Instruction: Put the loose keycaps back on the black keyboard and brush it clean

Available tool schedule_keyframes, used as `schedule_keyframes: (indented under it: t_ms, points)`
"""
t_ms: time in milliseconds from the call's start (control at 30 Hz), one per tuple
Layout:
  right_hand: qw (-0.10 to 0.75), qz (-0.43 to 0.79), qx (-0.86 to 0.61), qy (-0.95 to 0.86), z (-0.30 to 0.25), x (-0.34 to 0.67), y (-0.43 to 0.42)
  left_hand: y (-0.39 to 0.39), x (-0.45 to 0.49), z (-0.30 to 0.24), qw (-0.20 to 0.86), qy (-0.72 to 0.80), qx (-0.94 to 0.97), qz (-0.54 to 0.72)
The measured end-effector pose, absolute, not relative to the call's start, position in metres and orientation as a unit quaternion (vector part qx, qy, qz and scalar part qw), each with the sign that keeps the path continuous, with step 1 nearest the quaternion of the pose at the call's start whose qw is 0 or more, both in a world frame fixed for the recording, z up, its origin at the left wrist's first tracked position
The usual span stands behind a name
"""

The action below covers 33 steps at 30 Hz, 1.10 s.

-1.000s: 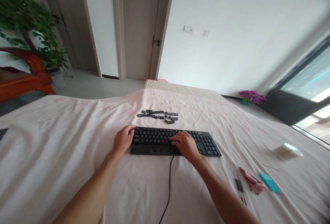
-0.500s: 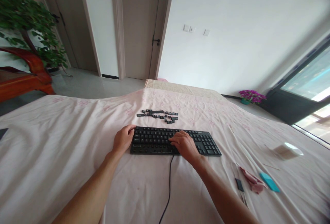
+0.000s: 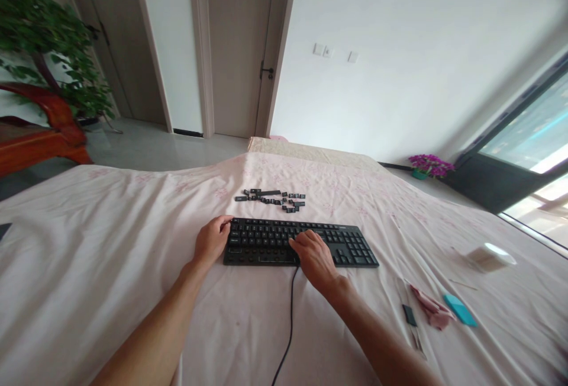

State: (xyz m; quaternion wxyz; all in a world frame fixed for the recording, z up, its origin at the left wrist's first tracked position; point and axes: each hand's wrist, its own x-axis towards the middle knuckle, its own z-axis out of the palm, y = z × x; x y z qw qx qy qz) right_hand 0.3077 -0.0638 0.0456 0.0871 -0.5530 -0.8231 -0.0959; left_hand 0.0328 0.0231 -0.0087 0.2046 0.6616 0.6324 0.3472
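1. A black keyboard (image 3: pixel 302 243) lies flat on a pale pink cloth (image 3: pixel 110 238), near the middle of the scene. It is a long, thin slab of matte plastic with low keys; a thin black cable (image 3: pixel 290 315) runs from its near edge toward the viewer.
2. The left hand (image 3: pixel 212 239) grips the keyboard's left end, fingers curled around the edge — it looks to be steadying the board.
3. The right hand (image 3: pixel 313 256) rests on the keys right of centre, fingers bent downward onto them. Whether it pinches a keycap cannot be told.
4. Judged from this, the step in hand is work on a key in the middle rows; the next move would call for a firm hold from the left hand and a fine fingertip grip.
5. Just beyond the far edge lies a scatter of loose keycaps (image 3: pixel 271 197) — small dark squares and one long bar.
6. To the right, well apart, sit a crumpled pink rag (image 3: pixel 431 308), a flat teal piece (image 3: pixel 460 309) and a small white box (image 3: pixel 490 256).
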Motion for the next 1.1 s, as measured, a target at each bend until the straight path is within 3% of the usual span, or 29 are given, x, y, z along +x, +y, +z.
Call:
schedule_keyframes:
  t_ms: [300, 433, 500, 567, 733, 967, 1100]
  points:
    - [0.093, -0.080, -0.572, -0.811, 0.041, 0.305, -0.069, 0.023, 0.032, -0.010, 0.202, 0.631, 0.665, 0.344]
    - [0.243, -0.021, -0.578, -0.779, 0.034, 0.336, -0.066, 0.022, 0.033, -0.008, 0.206, 0.633, 0.663, 0.343]
    - [0.345, -0.041, -0.617, -0.706, 0.027, 0.356, -0.068, 0.021, 0.033, -0.007, 0.208, 0.633, 0.662, 0.342]
    - [0.379, -0.080, -0.655, -0.649, 0.018, 0.372, -0.073, 0.020, 0.033, -0.005, 0.207, 0.635, 0.662, 0.341]
    - [0.315, -0.141, -0.719, -0.603, 0.007, 0.381, -0.084, 0.017, 0.032, -0.003, 0.199, 0.608, 0.686, 0.346]
    - [0.274, -0.157, -0.727, -0.609, 0.007, 0.373, -0.083, 0.003, 0.048, -0.006, 0.028, 0.487, 0.820, 0.299]
    - [0.259, -0.150, -0.724, -0.622, 0.007, 0.371, -0.084, -0.007, 0.058, -0.008, -0.011, 0.437, 0.868, 0.236]
